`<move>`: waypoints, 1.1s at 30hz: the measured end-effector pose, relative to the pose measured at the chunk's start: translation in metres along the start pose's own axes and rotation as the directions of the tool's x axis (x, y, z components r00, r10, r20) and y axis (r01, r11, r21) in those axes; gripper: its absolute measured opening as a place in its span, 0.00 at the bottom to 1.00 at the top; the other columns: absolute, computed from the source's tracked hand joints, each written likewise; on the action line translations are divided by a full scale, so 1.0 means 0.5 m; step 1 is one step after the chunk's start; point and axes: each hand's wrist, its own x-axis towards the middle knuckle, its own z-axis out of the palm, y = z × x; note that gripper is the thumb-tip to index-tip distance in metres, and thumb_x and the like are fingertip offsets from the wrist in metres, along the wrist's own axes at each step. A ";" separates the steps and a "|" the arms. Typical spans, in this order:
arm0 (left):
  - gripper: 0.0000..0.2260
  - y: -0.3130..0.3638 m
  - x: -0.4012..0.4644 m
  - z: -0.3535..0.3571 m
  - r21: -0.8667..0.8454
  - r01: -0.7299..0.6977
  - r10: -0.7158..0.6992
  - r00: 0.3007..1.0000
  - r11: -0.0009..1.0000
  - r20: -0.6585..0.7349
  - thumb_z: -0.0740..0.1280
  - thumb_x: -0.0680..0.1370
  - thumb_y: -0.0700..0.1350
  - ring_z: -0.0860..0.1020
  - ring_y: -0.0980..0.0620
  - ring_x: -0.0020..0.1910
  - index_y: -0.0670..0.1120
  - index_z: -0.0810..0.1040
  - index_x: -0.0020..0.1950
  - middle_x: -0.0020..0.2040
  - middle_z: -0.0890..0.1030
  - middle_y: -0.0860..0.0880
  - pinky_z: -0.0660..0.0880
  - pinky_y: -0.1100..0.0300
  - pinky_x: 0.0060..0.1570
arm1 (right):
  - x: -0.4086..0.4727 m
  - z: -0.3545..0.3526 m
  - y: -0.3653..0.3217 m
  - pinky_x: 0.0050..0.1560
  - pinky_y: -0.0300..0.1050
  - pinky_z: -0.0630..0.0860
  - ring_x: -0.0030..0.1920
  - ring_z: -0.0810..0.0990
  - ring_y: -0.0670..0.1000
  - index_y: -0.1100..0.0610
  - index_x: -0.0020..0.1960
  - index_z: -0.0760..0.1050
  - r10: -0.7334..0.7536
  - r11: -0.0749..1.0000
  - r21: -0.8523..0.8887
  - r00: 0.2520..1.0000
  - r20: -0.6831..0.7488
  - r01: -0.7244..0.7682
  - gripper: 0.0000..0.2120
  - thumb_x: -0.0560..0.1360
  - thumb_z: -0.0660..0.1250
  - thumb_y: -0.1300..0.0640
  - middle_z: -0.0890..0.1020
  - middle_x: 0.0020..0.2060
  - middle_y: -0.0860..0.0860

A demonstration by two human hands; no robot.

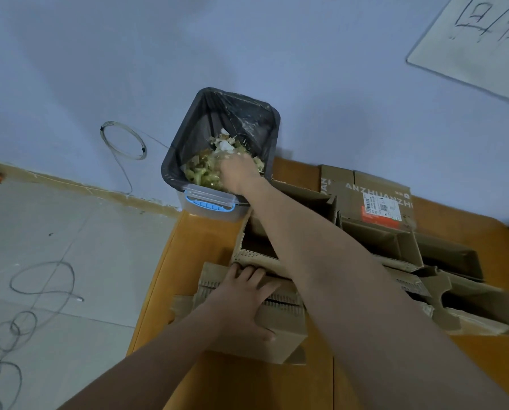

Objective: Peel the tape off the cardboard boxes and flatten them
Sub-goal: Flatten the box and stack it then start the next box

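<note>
Several brown cardboard boxes (377,247) sit clustered on the wooden worktop (188,244), flaps open, one bearing a shipping label (380,209). Crumpled tape (206,170) fills the lined bin (265,113).

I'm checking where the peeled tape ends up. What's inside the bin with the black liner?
The bin holds crumpled yellowish tape and white scraps. The right hand covers part of the pile; anything deeper is hidden.
</note>
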 end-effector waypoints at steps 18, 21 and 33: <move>0.47 0.067 -0.093 0.077 0.184 0.086 -0.088 0.996 0.979 0.003 0.53 0.70 0.77 0.46 0.44 0.77 0.53 0.42 0.79 0.79 0.48 0.45 0.37 0.41 0.73 | -0.428 0.014 -0.009 0.62 0.48 0.70 0.64 0.72 0.53 0.58 0.69 0.71 0.129 0.982 0.150 0.988 -0.085 -0.115 0.19 0.79 0.57 0.55 0.76 0.63 0.53; 0.47 0.097 -0.110 0.080 0.207 0.124 -0.120 0.992 0.971 -0.028 0.52 0.69 0.77 0.48 0.43 0.77 0.52 0.43 0.79 0.78 0.50 0.45 0.41 0.40 0.73 | -0.497 0.031 -0.027 0.65 0.48 0.67 0.67 0.69 0.53 0.58 0.71 0.68 0.111 0.985 0.140 0.990 -0.085 -0.099 0.21 0.79 0.57 0.55 0.74 0.66 0.53; 0.47 0.218 -0.134 0.076 0.232 0.091 -0.075 0.994 0.968 -0.077 0.55 0.70 0.76 0.48 0.40 0.77 0.49 0.49 0.80 0.79 0.51 0.43 0.42 0.40 0.75 | -0.679 0.107 -0.046 0.71 0.45 0.58 0.72 0.62 0.48 0.55 0.75 0.63 0.229 0.957 0.197 0.972 -0.052 -0.214 0.22 0.82 0.52 0.52 0.68 0.72 0.49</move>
